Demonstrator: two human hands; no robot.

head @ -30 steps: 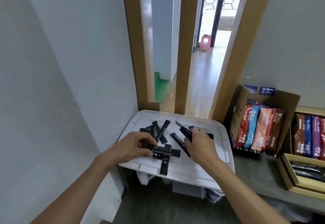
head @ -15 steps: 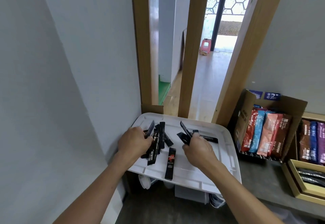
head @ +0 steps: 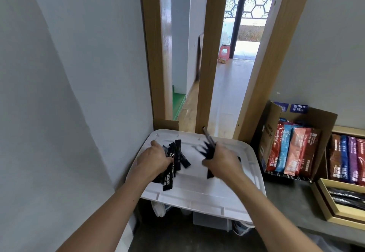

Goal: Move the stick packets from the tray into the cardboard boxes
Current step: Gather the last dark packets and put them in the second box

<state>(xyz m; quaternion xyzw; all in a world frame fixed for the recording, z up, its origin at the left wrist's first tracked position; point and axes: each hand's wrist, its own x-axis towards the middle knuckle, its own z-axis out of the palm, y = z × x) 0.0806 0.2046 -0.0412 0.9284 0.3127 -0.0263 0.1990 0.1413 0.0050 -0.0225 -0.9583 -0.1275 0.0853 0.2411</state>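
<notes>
A white plastic tray (head: 199, 194) sits low in front of me, with black stick packets (head: 182, 159) strewn over it. My left hand (head: 154, 159) grips a bunch of the black packets at the tray's left side; their ends stick out below my fist. My right hand (head: 222, 159) holds several more packets, which fan upward from my fingers, blurred by motion. At the right stands an open cardboard box (head: 292, 143) of upright red, blue and brown sachets. A gold-rimmed box (head: 335, 212) at the far right holds dark packets.
A grey wall rises close on the left. Wooden door posts (head: 205, 74) stand behind the tray, with a hallway beyond. A second box of coloured sachets (head: 349, 160) stands at the far right. The boxes rest on a grey ledge (head: 296, 208). Clutter lies under the tray.
Both hands have gathered more packets. The loose packet that lay near the tray's front middle is gone from there. The right hand's bundle has lifted and fanned out.
</notes>
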